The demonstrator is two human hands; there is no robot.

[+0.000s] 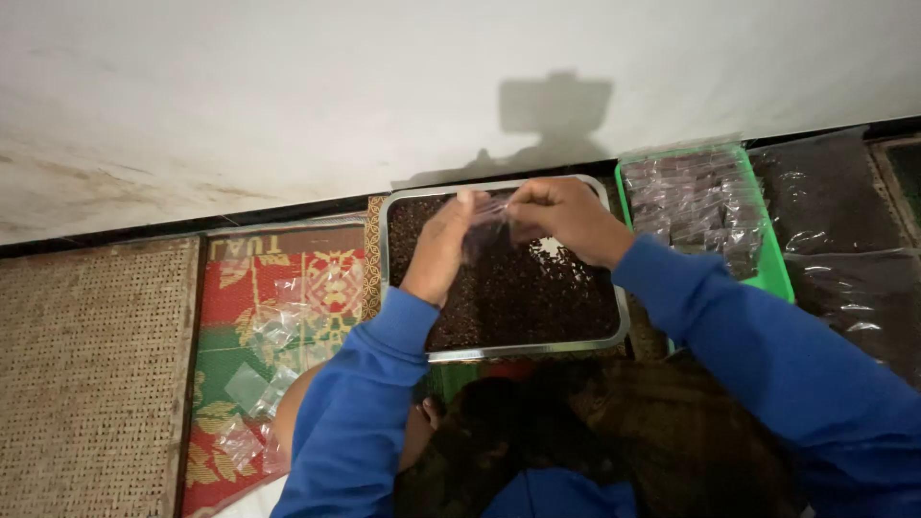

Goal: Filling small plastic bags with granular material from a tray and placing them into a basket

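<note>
My left hand (443, 245) and my right hand (566, 219) are raised together over a metal tray (526, 350) filled with small dark grains. Between them they pinch a small clear plastic bag (491, 219), each hand gripping one side of it. The bag hangs just above the grains near the tray's far edge. A pale bare spot shows in the grains below my right hand. Both arms wear blue sleeves.
A green tray (775, 278) holding several filled clear bags stands to the right of the metal tray. Loose empty clear bags (288, 326) lie on a red patterned mat at the left. Dark plastic-wrapped packs (835, 201) lie at far right. A white wall rises behind.
</note>
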